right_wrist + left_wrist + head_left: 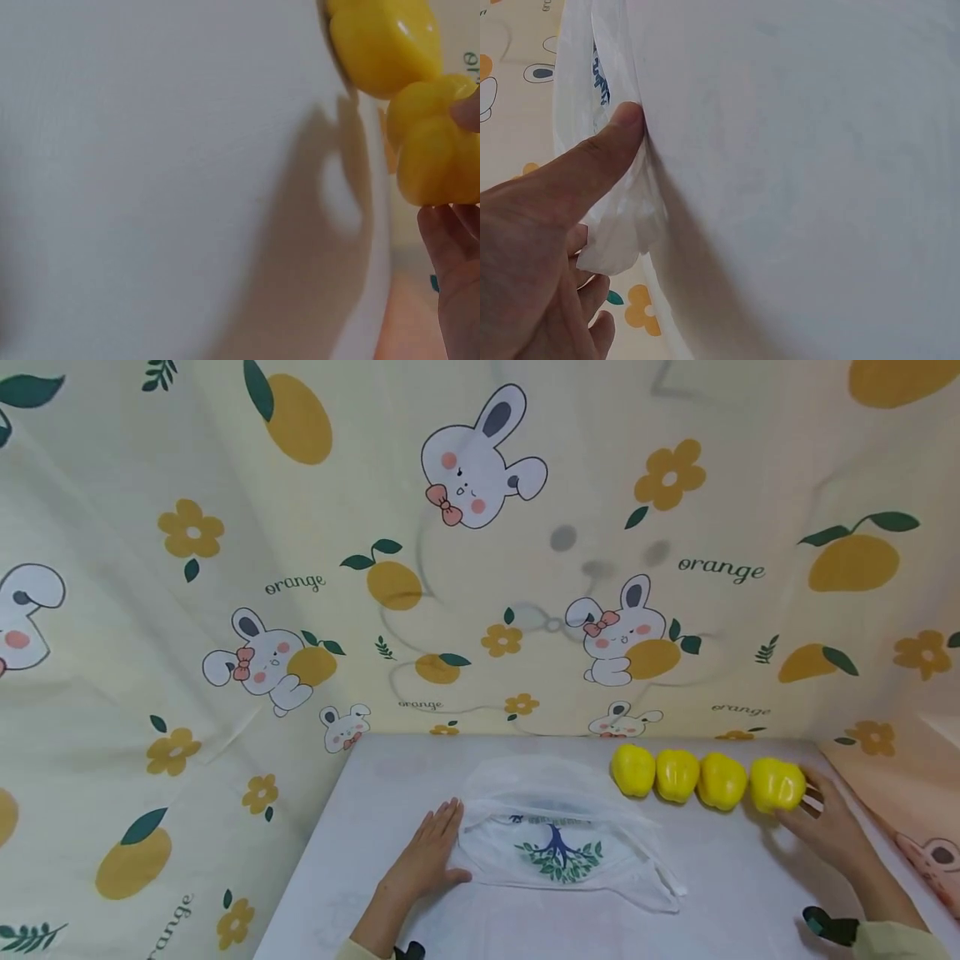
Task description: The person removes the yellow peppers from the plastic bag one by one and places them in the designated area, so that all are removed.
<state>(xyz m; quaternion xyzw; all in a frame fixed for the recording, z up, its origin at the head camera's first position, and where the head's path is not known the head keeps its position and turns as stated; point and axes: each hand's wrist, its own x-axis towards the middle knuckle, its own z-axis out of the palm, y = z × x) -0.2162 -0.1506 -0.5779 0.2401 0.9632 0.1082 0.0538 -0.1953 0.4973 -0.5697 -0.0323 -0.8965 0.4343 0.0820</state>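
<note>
In the head view a white bag (487, 852) with a blue and green tree print lies flat on the table. My left hand (430, 852) rests at its left edge, fingers straight and thumb spread. The left wrist view has the left thumb (604, 161) touching the crumpled bag (619, 240). Toward the back right, yellow bell peppers stand side by side in a row. My right hand (828, 827) grips the rightmost bell pepper (776, 783), thumb on the near side and fingers on the right. The right wrist view shows that pepper (431, 154) between thumb and fingers.
The other bell peppers (677, 775) reach leftward to just behind the bag's right part. The white table (742, 893) ends at a printed cloth (360, 652) that hangs behind and along the left. A peach-coloured cloth (930, 768) borders the right side.
</note>
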